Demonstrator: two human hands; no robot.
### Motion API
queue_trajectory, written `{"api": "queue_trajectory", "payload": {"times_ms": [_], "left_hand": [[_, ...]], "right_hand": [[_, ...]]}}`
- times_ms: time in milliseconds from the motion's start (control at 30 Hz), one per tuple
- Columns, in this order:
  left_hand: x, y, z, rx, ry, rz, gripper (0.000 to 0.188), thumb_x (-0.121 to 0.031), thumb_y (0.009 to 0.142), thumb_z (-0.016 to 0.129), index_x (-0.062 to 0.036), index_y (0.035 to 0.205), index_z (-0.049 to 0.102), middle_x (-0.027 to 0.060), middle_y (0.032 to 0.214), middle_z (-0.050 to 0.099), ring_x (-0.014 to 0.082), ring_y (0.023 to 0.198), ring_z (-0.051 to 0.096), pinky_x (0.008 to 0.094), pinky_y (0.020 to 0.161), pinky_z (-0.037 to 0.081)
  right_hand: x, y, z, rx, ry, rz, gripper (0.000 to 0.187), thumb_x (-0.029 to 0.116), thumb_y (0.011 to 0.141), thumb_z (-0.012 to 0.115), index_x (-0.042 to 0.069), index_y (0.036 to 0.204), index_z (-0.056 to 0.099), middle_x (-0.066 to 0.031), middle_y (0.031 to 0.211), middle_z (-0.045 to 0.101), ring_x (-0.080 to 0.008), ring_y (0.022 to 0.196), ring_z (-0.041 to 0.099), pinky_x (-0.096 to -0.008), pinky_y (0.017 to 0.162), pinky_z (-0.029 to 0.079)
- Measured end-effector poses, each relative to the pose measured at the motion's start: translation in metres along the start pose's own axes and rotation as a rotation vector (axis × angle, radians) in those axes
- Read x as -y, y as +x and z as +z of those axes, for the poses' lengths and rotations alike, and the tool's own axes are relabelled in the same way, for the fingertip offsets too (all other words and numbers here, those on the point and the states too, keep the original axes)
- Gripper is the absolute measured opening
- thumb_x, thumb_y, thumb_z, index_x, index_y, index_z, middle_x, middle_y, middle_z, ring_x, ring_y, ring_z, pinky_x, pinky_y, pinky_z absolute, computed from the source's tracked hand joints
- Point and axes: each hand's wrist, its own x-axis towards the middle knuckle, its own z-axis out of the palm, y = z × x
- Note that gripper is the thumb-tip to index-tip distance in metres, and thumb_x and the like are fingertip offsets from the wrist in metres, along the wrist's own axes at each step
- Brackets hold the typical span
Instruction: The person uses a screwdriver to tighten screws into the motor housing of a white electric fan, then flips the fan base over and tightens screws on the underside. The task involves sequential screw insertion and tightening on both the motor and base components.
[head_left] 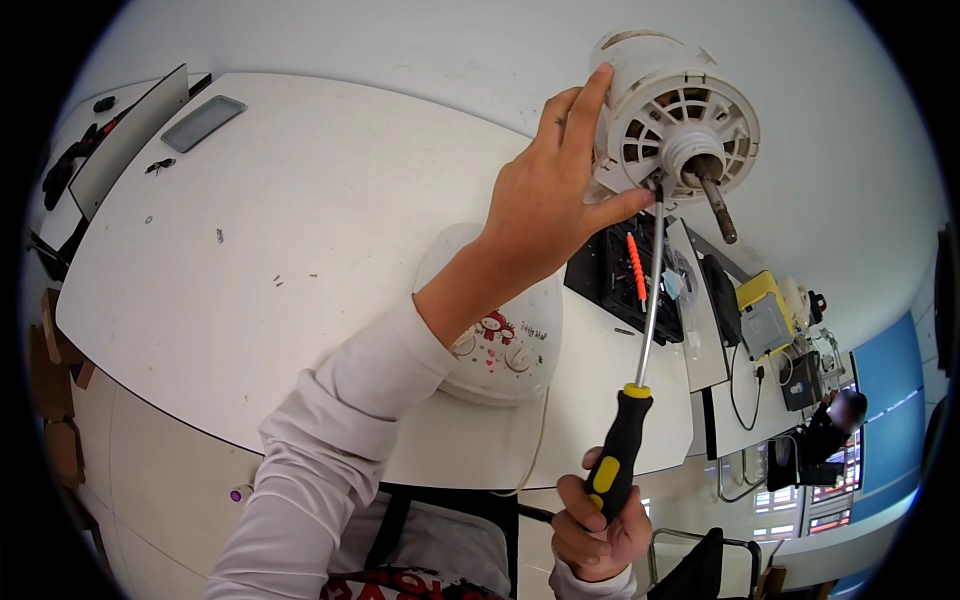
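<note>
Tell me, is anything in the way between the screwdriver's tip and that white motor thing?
Nothing visible blocks it. The screwdriver in the right hand runs straight up, and its tip already meets the white fan motor housing near the left hand thumb. The rusty shaft sticks out just beside it.

Motor housing (675, 110) held above table (300, 250), at upper right. Left hand (550, 205) grips housing's left side. Screwdriver (635, 380) runs up from right hand (595, 525), below, to housing's underside. Fan base (505, 345) on table under left forearm. Toolbox (625, 275) right of base. Tray (203, 122) at table's far left.
</note>
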Motion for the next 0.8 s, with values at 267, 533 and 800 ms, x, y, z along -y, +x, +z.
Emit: {"api": "queue_trajectory", "payload": {"times_ms": [267, 533, 800], "left_hand": [[0.011, 0.000, 0.009, -0.195, 0.161, 0.258, 0.099, -0.042, 0.066, 0.074, -0.0087, 0.141, 0.018, 0.0215, 0.129, 0.033, 0.0255, 0.085, 0.057, 0.0310, 0.068, 0.051], [0.005, 0.003, 0.012, -0.230, 0.002, 0.369, 0.109, -0.034, 0.056, 0.082, -0.0146, 0.142, 0.019, 0.0312, 0.141, 0.012, 0.0441, 0.120, 0.036, 0.0431, 0.084, 0.047], [0.001, 0.008, 0.018, -0.172, -0.020, 0.415, 0.110, -0.017, 0.051, 0.084, -0.0144, 0.141, 0.020, 0.0284, 0.142, 0.012, 0.0476, 0.124, 0.029, 0.0464, 0.093, 0.042]], "right_hand": [[0.035, -0.010, -0.017, -0.747, -1.490, -1.102, 0.078, 0.060, 0.076, 0.059, 0.001, 0.123, 0.038, -0.0105, 0.071, 0.054, -0.0115, 0.047, 0.047, -0.0214, 0.040, 0.035], [0.054, -0.005, -0.016, -0.588, -1.698, -1.803, 0.059, 0.059, 0.081, 0.052, 0.007, 0.107, 0.044, -0.0105, 0.064, 0.048, -0.0131, 0.046, 0.048, -0.0189, 0.035, 0.034], [0.057, 0.003, -0.014, -0.518, -1.844, -1.797, 0.059, 0.055, 0.083, 0.052, 0.001, 0.106, 0.049, -0.0128, 0.082, 0.054, -0.0126, 0.044, 0.049, -0.0218, 0.046, 0.049]]}}
